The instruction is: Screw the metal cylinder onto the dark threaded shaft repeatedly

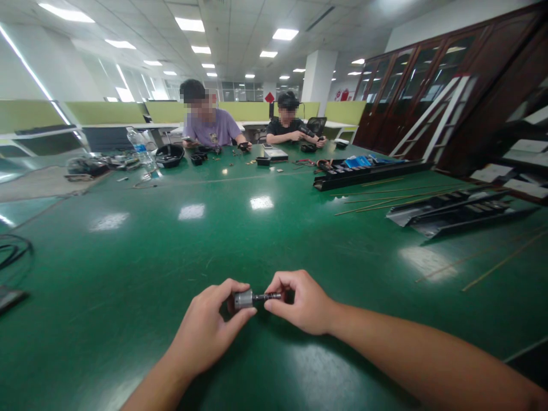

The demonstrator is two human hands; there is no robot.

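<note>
Just above the green table, my left hand (pixel 209 319) pinches a short silver metal cylinder (pixel 244 299) between thumb and fingers. A thin dark shaft (pixel 261 297) sticks out of the cylinder's right end, with ring-like marks along it. My right hand (pixel 303 302) grips the far end of this shaft with thumb and fingertips. Cylinder and shaft lie in one line, roughly level. The cylinder's left end is partly hidden by my left hand, so its exact kind cannot be made out.
Two people sit across the green table (pixel 171 245); one holds a dark drill-like tool (pixel 309 132). Black metal channels (pixel 462 214) and thin rods (pixel 385 200) lie on the right. A bottle (pixel 139 148) and black tray (pixel 169 155) stand far left, a cable (pixel 15 251) nearer.
</note>
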